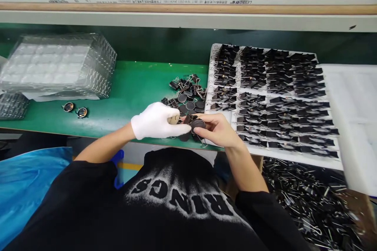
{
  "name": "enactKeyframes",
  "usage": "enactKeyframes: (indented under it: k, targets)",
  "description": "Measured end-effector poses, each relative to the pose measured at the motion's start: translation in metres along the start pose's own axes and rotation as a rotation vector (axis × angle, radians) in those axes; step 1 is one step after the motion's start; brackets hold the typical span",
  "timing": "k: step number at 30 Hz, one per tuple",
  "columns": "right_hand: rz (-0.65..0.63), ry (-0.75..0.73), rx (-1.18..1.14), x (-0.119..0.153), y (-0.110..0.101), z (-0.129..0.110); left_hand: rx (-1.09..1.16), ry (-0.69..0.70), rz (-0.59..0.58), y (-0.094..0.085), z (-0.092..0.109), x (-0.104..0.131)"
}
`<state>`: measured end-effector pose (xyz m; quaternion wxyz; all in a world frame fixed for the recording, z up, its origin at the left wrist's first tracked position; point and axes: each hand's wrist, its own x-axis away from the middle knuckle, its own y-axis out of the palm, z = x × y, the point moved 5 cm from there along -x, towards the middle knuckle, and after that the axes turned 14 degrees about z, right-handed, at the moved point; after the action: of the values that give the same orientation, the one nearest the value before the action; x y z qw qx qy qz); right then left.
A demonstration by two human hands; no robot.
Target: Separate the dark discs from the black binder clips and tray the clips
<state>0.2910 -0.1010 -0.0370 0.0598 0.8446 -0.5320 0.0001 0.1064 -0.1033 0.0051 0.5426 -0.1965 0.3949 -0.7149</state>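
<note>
Above the near edge of the counter [135, 80], we have our right hand's [221, 129] fingers clamped on a black disc [198, 124] and our gloved left hand's [157, 120] on a binder clip [188, 119], probably so neither slips, with loose clips [186, 83] heaped just beyond, within easy reach.

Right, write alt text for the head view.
A person's gloved left hand and bare right hand hold a binder clip and round black disc at a green bench. Loose clips and discs lie beyond; rows of clips cover a white tray at right, with stacked clear plastic trays at left.
</note>
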Motion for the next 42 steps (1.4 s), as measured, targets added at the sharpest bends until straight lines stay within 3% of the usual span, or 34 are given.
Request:
enactKeyframes:
  k: [3, 9, 12, 18, 25, 30, 33, 38, 40, 42]
  targets:
    - [-0.041, -0.018, 0.026, 0.003, -0.003, 0.0, -0.024, 0.029, -0.02, 0.01, 0.002, 0.003]
    - [0.116, -0.075, 0.253, -0.001, -0.038, -0.008, -0.052, 0.021, -0.096, 0.01, -0.007, 0.004]
    - [0.097, -0.075, 0.328, -0.006, -0.05, -0.01, -0.011, 0.063, -0.157, 0.008, -0.004, 0.005]
    - [-0.064, -0.146, 0.399, -0.006, -0.043, -0.013, 0.006, 0.163, -0.225, 0.013, 0.007, 0.006]
    - [-0.069, -0.208, 0.451, 0.0, -0.039, -0.012, 0.003, 0.208, -0.271, 0.017, 0.008, 0.007]
    - [-0.064, -0.267, 0.463, 0.008, -0.038, -0.009, -0.015, 0.165, -0.273, 0.018, 0.007, 0.005]
    - [0.033, -0.494, 0.55, 0.017, -0.042, -0.014, 0.089, 0.092, -0.306, 0.02, 0.008, 0.0]
    - [0.292, -1.152, 0.939, 0.049, -0.048, -0.022, 0.489, -0.402, -0.479, 0.043, 0.007, -0.011]
    - [0.349, -1.254, 1.061, 0.062, -0.049, -0.016, 0.539, -0.443, -0.559, 0.055, 0.014, -0.017]
    - [0.485, -1.264, 1.182, 0.073, -0.052, -0.008, 0.516, -0.381, -0.552, 0.063, 0.022, -0.026]
